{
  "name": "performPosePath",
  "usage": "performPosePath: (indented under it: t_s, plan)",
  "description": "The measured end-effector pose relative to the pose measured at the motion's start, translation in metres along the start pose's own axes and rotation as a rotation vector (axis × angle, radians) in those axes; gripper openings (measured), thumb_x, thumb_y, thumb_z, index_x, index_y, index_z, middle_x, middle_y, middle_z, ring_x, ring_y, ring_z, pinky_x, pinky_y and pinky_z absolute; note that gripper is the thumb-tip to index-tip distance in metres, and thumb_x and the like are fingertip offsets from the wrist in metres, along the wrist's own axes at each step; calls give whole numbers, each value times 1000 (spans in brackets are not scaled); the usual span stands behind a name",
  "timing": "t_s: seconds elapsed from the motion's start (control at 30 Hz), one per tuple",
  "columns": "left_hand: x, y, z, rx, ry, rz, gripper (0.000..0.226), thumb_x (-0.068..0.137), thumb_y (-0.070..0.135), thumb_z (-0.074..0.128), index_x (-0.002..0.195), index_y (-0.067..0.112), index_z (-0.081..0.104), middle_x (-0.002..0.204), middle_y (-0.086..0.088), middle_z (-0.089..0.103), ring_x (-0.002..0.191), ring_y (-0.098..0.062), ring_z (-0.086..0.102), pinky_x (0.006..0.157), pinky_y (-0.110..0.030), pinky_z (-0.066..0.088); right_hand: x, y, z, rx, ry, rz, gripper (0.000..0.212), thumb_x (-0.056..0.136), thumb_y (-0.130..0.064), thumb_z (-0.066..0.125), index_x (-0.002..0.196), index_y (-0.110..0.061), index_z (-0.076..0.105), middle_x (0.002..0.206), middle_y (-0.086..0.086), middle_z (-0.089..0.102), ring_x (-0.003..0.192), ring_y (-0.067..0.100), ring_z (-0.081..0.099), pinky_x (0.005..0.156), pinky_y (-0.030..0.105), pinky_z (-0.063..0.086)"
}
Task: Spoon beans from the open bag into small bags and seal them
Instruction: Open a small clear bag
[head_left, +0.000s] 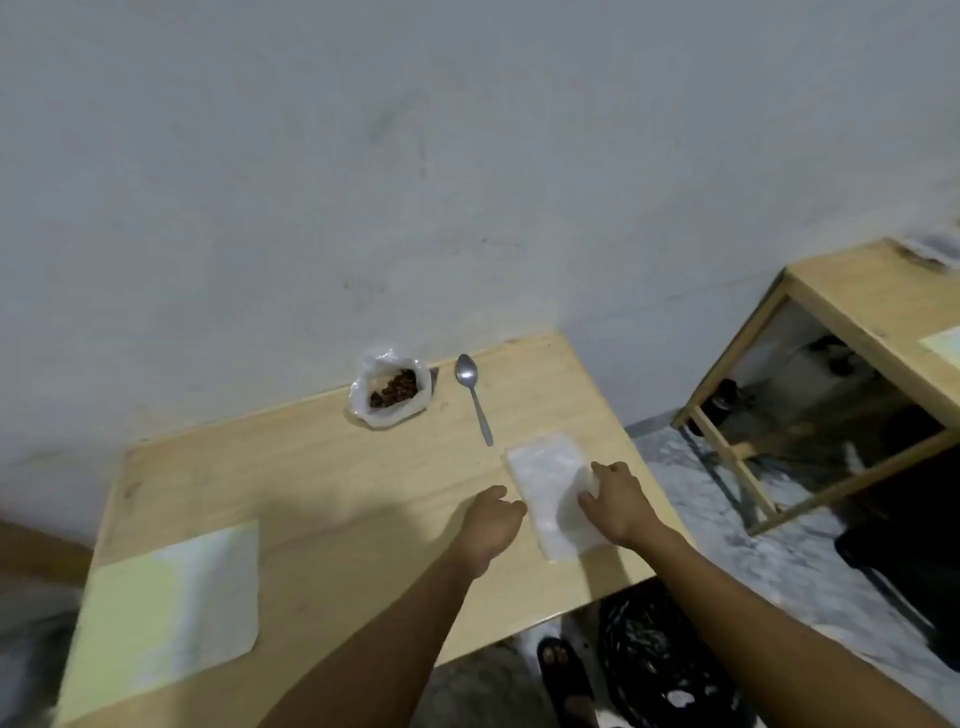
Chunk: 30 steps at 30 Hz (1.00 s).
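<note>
An open clear plastic bag of brown beans (390, 391) stands at the far edge of the wooden table (332, 478), against the wall. A metal spoon (473, 395) lies to its right, bowl toward the wall. A flat stack of small clear bags (545, 483) lies near the table's right edge. My right hand (615, 501) rests on the stack's right side, fingers and thumb curled on the top bag's lifted edge. My left hand (491, 522) hovers by the stack's left edge, fingers loosely curled, holding nothing.
A pale yellow-green mat (171, 597) lies on the table's near left. A second wooden table (857, 296) stands to the right across a gap. Below the near edge, a sandalled foot (563, 675) and a black bag (660, 660) are on the floor.
</note>
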<state>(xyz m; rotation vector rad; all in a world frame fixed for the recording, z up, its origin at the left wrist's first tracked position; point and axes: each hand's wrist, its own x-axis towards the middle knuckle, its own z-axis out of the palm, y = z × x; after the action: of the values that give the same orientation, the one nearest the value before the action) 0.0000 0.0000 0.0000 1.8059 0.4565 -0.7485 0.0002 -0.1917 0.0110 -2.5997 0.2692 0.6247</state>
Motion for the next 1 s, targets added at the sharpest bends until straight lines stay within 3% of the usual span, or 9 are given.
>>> performPosePath:
  t_s: [0.13,0.23,0.43,0.5,0.57,0.67,0.8,0.9,1.0]
  plan:
    - [-11,8,15,43,-50,-44,61,87,33,55,144,15,43,138,-10,55,118,-28,57,90,-33,50,-2,5,7,-12,-33,43,56,98,-33,46,145,-5,33,141,18,37,128,37,40,101,41,41]
    - [-16,10,20,170,-79,22,51,95,27,48,143,12,44,140,-6,52,109,-22,55,82,-26,42,-1,7,15,-4,-31,51,48,97,-31,47,138,-8,43,138,18,41,124,36,42,99,40,41]
    - [-15,8,21,199,29,132,57,93,23,52,147,16,39,150,-4,41,133,-23,45,99,-27,40,-2,7,19,190,60,63,57,94,-26,54,146,-15,34,140,15,40,127,35,40,103,43,39]
    - [-12,8,24,160,147,178,41,90,24,58,131,20,53,137,-4,50,120,-22,53,94,-29,46,0,6,21,286,133,88,62,91,-26,60,146,-14,34,134,16,45,122,35,46,99,44,43]
    - [-14,14,25,40,220,187,16,91,22,60,106,19,60,116,-1,59,101,-20,58,77,-24,47,0,3,18,483,194,146,59,90,-26,65,142,-13,39,119,14,52,106,30,54,87,39,47]
    - [-18,22,23,-60,240,199,7,93,16,56,87,19,59,88,4,63,76,-13,59,55,-15,40,-2,-3,10,803,214,191,33,91,-22,67,120,-12,56,97,8,55,86,23,55,69,30,45]
    - [-22,28,8,-86,192,217,8,94,11,54,90,15,60,90,-2,67,76,-14,60,59,-19,42,-6,-10,-7,1042,185,143,10,91,-18,67,91,-9,65,92,5,63,82,21,56,70,27,45]
    - [-25,31,-14,-91,55,287,12,93,3,52,89,11,60,87,-5,69,72,-14,61,60,-14,45,-11,-25,-24,1152,76,31,15,88,-20,70,98,-9,69,100,6,71,92,26,66,83,42,53]
    - [-30,34,-37,-45,44,339,6,90,6,60,94,9,63,83,-1,67,72,-14,60,63,-12,45,-20,-50,-41,1188,86,-88,15,90,-15,68,104,-14,73,96,6,73,84,21,67,75,35,51]
